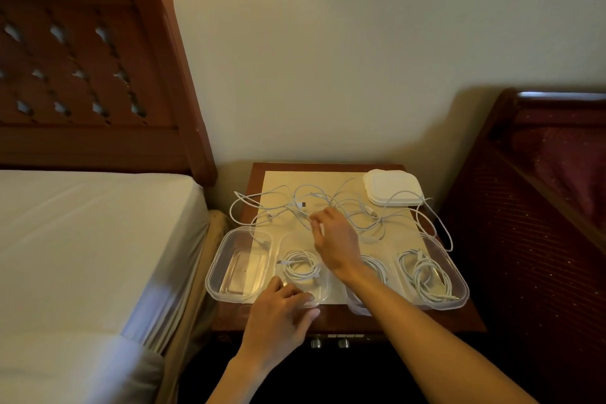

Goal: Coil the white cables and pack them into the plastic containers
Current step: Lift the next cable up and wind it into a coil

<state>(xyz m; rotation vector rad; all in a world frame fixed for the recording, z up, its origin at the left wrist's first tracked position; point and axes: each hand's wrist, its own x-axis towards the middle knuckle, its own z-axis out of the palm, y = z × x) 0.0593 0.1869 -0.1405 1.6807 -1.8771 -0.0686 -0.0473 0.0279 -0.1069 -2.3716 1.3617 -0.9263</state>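
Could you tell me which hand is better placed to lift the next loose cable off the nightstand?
The right hand: it already pinches a strand of the tangled loose cables. The left hand rests at the near rim of a container.

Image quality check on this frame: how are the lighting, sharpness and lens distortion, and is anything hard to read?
Head view: dim, warm yellowish light; wide-angle bending bows the headboard and bed. Focus is soft overall. The clear plastic containers nearly vanish against the pale mat, showing mainly by rim highlights. The right hand pinches a cable from the loose white cables; its forearm hides part of one container. The left hand touches a container rim.
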